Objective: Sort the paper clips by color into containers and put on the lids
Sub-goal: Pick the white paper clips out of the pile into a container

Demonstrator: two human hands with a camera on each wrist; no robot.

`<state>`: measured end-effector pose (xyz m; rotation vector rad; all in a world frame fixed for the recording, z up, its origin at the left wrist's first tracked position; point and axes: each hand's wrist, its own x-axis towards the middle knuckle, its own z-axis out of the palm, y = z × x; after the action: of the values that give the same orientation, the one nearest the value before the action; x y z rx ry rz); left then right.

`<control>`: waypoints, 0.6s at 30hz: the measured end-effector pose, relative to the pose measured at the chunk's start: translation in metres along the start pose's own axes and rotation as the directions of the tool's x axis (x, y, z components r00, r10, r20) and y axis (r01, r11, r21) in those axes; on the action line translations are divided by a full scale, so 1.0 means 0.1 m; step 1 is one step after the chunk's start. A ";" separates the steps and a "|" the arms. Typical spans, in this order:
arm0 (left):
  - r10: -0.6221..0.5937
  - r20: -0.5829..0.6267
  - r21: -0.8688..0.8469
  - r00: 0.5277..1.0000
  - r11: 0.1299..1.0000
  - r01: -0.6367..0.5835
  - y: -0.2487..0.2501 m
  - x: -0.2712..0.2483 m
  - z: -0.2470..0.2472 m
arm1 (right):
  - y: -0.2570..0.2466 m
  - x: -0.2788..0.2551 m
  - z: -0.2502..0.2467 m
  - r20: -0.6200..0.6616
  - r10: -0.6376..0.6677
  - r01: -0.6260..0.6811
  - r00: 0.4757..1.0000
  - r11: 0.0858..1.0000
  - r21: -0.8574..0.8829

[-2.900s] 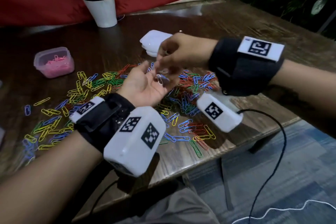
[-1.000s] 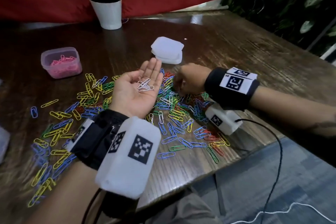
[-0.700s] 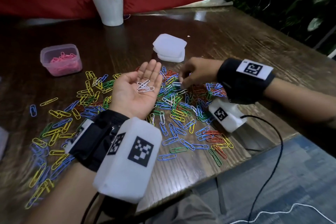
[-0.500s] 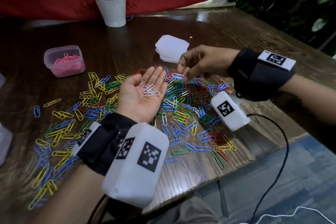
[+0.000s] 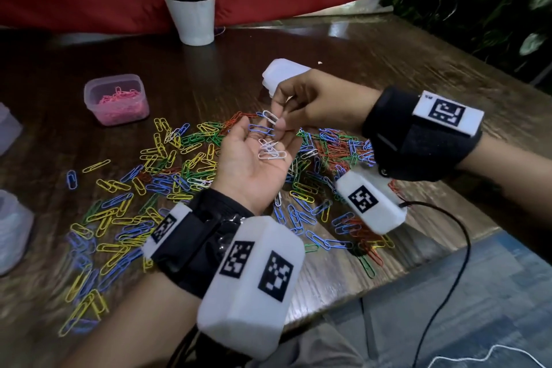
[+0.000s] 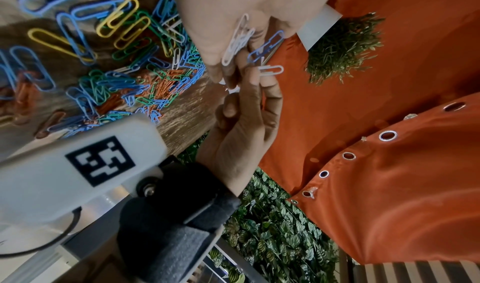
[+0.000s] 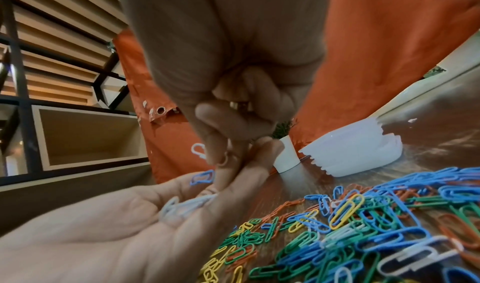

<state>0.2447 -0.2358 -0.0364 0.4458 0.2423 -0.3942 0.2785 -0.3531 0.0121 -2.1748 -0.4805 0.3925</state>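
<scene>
- Compared with half a second before, the right hand [image 5: 313, 101] had come across from beside the lids to sit right above the left hand [image 5: 254, 164], fingertips to fingertips.
- Its fingers [image 5: 280, 110] were pinching a white paper clip [image 5: 270, 117], held at the tips of the left fingers; earlier that clip was carried clear of the left hand.
- The left hand lay palm up as before, fingers [image 5: 239, 134] relaxed and loosely straight, with a small heap of white clips [image 5: 270, 150] in the palm.
- A blue clip [image 5: 260, 129] lay across the left fingers, just beyond the white heap; I could not tell whether anything gripped it.
- Under and around the left hand, the mixed clips [image 5: 167, 170] were spread over the worktop [image 5: 373, 51]: yellow, blue, green, red, a few white.
- Far left of the left hand stood the open container [image 5: 115, 98], with pink clips [image 5: 119, 104] only.
- Behind the right hand, the stack of white lids [image 5: 280, 73] showed partly.
</scene>
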 end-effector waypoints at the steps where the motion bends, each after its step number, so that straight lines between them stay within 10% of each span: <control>1: 0.001 -0.004 0.002 1.000 1.000 -0.001 0.00 0.01 -0.01 | -0.02 -0.01 0.01 -0.010 0.007 -0.007 1.000 1.000 -0.013; 13: -0.018 -0.021 -0.034 1.000 0.999 0.017 0.03 -0.03 0.03 | -0.16 -0.03 0.07 -0.159 0.020 -0.032 0.987 0.997 -0.072; 18: -0.039 -0.016 -0.055 0.999 0.998 0.038 0.02 -0.04 0.04 | -0.18 0.09 0.15 -0.122 0.116 -0.156 0.986 0.900 -0.408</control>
<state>0.2429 -0.2347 -0.0309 0.3909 0.2780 -0.4210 0.2761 -0.3287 0.0163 -2.6400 -0.3845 0.2776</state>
